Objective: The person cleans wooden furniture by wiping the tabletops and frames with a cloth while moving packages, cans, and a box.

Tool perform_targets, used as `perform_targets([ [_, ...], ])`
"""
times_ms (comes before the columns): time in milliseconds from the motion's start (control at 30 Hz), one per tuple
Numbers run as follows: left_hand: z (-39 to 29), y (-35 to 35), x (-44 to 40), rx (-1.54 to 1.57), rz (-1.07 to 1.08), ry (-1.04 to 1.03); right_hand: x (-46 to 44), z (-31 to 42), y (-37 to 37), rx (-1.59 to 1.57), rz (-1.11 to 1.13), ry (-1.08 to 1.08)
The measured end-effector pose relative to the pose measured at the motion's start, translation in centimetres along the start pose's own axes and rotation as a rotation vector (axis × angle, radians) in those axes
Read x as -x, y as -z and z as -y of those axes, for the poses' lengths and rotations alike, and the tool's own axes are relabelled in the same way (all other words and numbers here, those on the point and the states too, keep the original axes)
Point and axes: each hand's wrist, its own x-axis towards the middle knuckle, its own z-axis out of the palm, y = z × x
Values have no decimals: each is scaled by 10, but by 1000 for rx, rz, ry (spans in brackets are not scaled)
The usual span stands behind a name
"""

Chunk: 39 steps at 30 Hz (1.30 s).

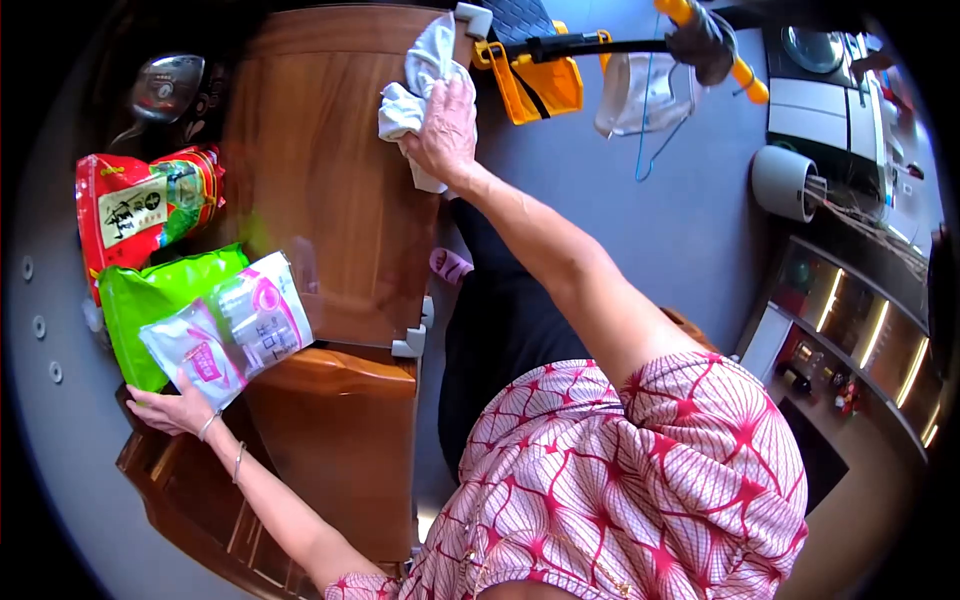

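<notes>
A white cloth (402,108) lies bunched at the far right corner of the brown wooden table (320,150), and my right hand (449,130) is closed on it, pressing it to the surface. My left hand (178,408) is at the lower left, against a green bag (150,310) and a white and pink plastic package (205,350). Its fingers are partly hidden by the package. A second clear and pink package (265,310) rests beside the first. Behind them stands a red bag (135,205).
Wooden chairs (345,375) stand at the table's near side. White corner guards (410,342) cover table corners. Past the far right corner are a yellow and black folding frame (545,85) and a hanging white bag (648,95). A glass-topped appliance (168,88) sits at the back left.
</notes>
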Motion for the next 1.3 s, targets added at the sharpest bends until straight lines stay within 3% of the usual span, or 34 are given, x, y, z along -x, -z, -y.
perform_targets([
  [67,-29,16,9,-144,-58,-114,34,-3,-18,-190,-179,-125],
  [133,-46,22,16,-97,-96,-218,73,1,-17,-468,-121,-208],
  [267,-86,19,42,58,-70,-577,164,19,-6,-634,71,-284],
  [333,-110,19,69,100,135,-631,196,34,-10,-1557,174,-478],
  [400,-137,18,92,-113,447,-863,239,21,-52,-2139,361,-874],
  [433,-135,12,97,-162,545,-838,237,20,-44,-1721,433,-734],
  [467,-132,4,98,-244,612,-790,222,14,-27,-1731,410,-730],
  [533,-128,-3,95,-315,635,-734,190,5,18,-1090,416,-541],
  [600,-145,4,90,-367,679,-709,132,-8,23,-1064,236,-603],
  [633,-145,-1,90,-244,564,-731,109,-30,-6,-669,47,-66],
  [667,-145,-4,86,-127,451,-751,71,-38,-9,-1061,118,-527],
  [700,-172,3,83,-98,460,-761,43,-61,-35,-690,-56,-157],
  [733,-197,4,82,56,455,-820,10,-72,-30,-556,33,-228],
  [767,-220,0,84,166,477,-854,-27,-78,-37,-1308,71,-714],
  [833,-263,-26,89,359,505,-917,-94,-116,-95,-1529,-51,-821],
  [900,-298,-58,92,489,492,-963,-116,-113,-37,-1471,-39,-913],
  [933,-312,-72,92,537,481,-980,-113,-116,-48,-1477,-46,-922],
  [1067,-324,-103,98,440,330,-1010,-79,-128,-106,-302,-60,-213],
  [1100,-324,-103,98,429,340,-1022,-46,-122,-117,-693,-84,-368],
  [1133,-325,-103,99,438,323,-1015,-5,-117,-126,-689,118,-406],
  [1167,-324,-103,100,450,300,-1007,44,-103,-140,-810,19,-523],
  [1200,-325,-105,100,452,295,-1018,85,-83,-115,-1015,111,-762],
  [1233,-331,-103,103,456,288,-1011,138,-79,-151,-929,-2,-576],
  [1267,-327,-103,103,461,280,-1009,178,-65,-148,-1067,24,-635],
  [1300,-327,-103,104,462,269,-1005,219,-56,-156,-925,97,-534],
])
